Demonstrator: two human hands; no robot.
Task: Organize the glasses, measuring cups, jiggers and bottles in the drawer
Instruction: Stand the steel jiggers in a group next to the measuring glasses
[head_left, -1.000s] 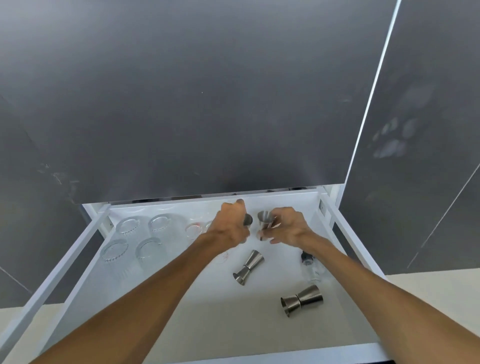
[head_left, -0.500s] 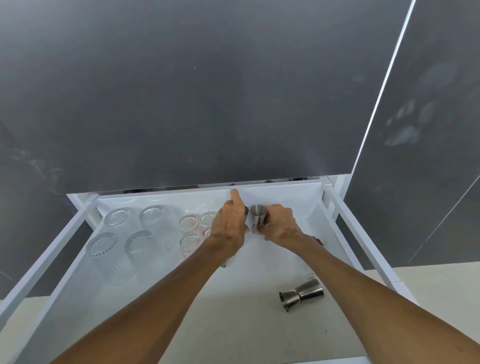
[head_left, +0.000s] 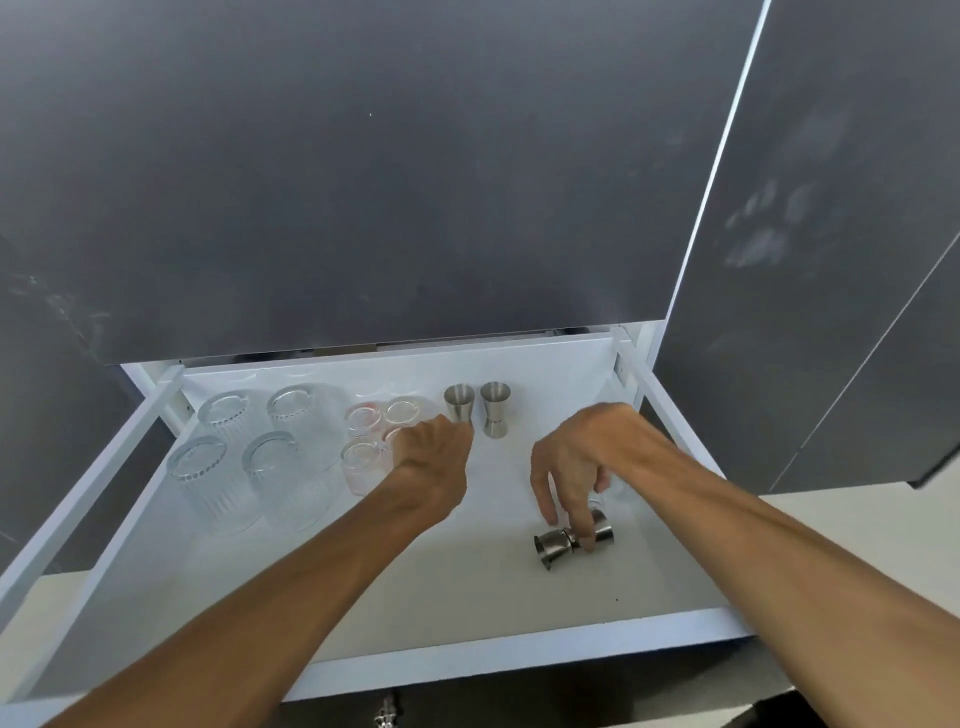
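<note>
In the white drawer (head_left: 519, 652), two steel jiggers stand upright side by side at the back, the left jigger (head_left: 460, 405) and the right jigger (head_left: 494, 408). My left hand (head_left: 431, 460) has its fingers curled against the foot of the left jigger, hiding its base. A third jigger (head_left: 563, 540) lies on its side at the front right. My right hand (head_left: 574, 462) reaches down with its fingertips closed on that jigger's waist. Several ribbed glasses (head_left: 244, 447) stand upside down at the back left. Small clear measuring cups (head_left: 382, 418) stand next to them.
A clear object (head_left: 615, 486) shows just behind my right hand, mostly hidden. The drawer's side rails (head_left: 98, 467) run along the left and right. A dark cabinet front (head_left: 389, 182) rises above the drawer's back edge.
Both hands were at the back holding jiggers upright. Now the two jiggers stand there, my right hand has come forward onto the lying jigger, and my left hand has drawn back a little.
</note>
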